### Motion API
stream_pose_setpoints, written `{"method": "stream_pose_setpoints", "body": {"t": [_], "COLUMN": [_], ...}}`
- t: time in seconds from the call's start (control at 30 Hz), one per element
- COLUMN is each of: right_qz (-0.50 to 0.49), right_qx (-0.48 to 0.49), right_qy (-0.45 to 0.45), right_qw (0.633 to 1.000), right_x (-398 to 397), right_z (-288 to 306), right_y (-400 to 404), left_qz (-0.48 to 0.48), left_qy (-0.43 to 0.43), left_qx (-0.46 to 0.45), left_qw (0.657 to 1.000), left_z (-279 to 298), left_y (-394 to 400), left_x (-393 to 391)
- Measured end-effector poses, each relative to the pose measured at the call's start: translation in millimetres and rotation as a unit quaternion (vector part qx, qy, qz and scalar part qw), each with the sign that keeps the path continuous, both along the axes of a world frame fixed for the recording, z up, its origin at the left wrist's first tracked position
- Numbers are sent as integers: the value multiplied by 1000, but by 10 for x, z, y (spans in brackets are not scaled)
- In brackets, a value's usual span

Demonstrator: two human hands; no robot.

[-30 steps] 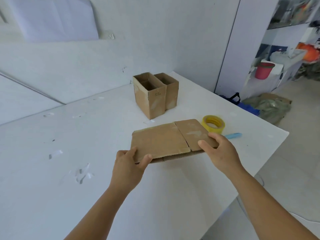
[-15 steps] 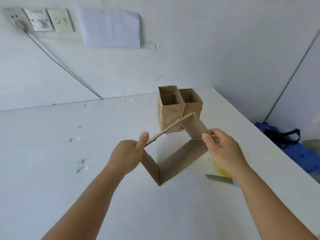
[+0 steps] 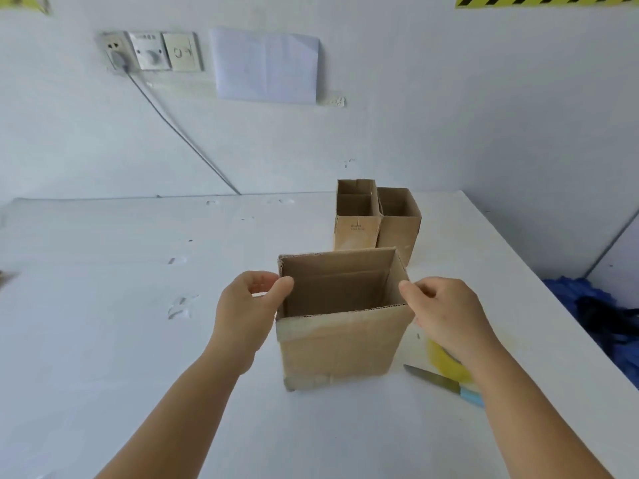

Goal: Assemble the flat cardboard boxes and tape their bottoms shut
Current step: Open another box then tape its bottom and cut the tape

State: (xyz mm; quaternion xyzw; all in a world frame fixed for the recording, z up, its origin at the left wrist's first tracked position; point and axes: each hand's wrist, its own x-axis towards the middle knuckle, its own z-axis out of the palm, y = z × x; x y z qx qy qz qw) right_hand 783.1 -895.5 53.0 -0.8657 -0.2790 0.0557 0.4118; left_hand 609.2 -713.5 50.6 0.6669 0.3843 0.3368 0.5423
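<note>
Your left hand [image 3: 247, 307] and right hand [image 3: 446, 314] pinch opposite rim edges of the cardboard box [image 3: 340, 344]; it looks light and flexible, so grip at the corners.

**Open table to my left, clutter by my right wrist**

Left of my left hand [image 3: 249, 305] the white table [image 3: 103, 305] lies bare. An opened box [image 3: 339, 337] fills the gap between my hands. Under my right hand [image 3: 446, 316] sit yellow tape [image 3: 444, 361] and a knife [image 3: 446, 383]. Beyond stand two finished boxes [image 3: 377, 219].

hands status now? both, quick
Left hand: pinching the box at its left top edge.
Right hand: at the box's right top corner; grip cannot be told.
</note>
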Motion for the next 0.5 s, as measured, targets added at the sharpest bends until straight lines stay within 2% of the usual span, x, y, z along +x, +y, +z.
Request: {"method": "stream_pose_setpoints", "body": {"t": [0.1, 0.2, 0.27, 0.37, 0.5], "right_qz": [15, -1, 34, 84, 57], "right_qx": [16, 112, 152, 154, 174], "right_qy": [1, 8, -21, -73, -117], "right_qw": [1000, 994, 988, 982, 976], "right_x": [-42, -110, -154, -170, -182], "right_z": [-127, -233, -283, -360, -404], "right_y": [-13, -41, -76, -98, -29], "left_qz": [-13, -43, -77, -80, -69], "left_qy": [-7, -39, -43, -17, -36], "left_qx": [-9, 18, 73, 177, 234], "left_qw": [1000, 998, 993, 981, 969], "left_z": [-100, -183, -243, -347, -387], "left_y": [-48, -122, -147, -143, -133], "left_x": [41, 31, -7, -37, -30]}}
